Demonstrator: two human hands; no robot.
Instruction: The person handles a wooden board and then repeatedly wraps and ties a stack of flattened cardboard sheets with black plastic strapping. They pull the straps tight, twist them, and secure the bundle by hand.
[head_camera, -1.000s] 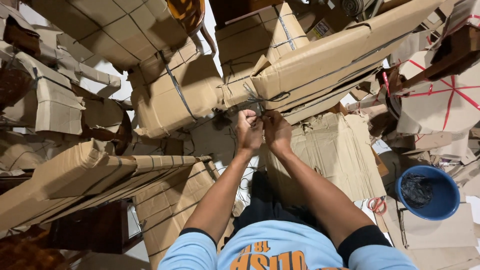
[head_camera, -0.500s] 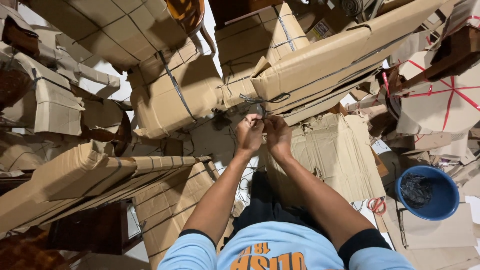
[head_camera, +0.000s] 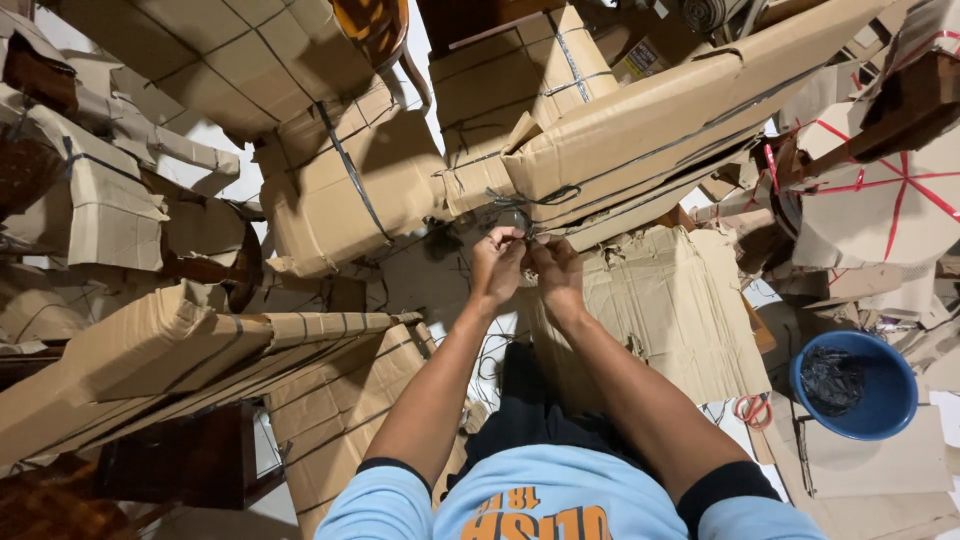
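Two bare hands meet in the middle of the frame, the left hand (head_camera: 497, 265) and the right hand (head_camera: 557, 272) touching each other. Both pinch a thin dark string (head_camera: 530, 197) with closed fingers. The string is tied around a long brown cardboard-wrapped bundle (head_camera: 680, 125) that runs up to the upper right. A flat sheet of torn brown cardboard (head_camera: 660, 310) lies just under the right hand. A round blue plastic bowl (head_camera: 860, 395) sits at the lower right, well apart.
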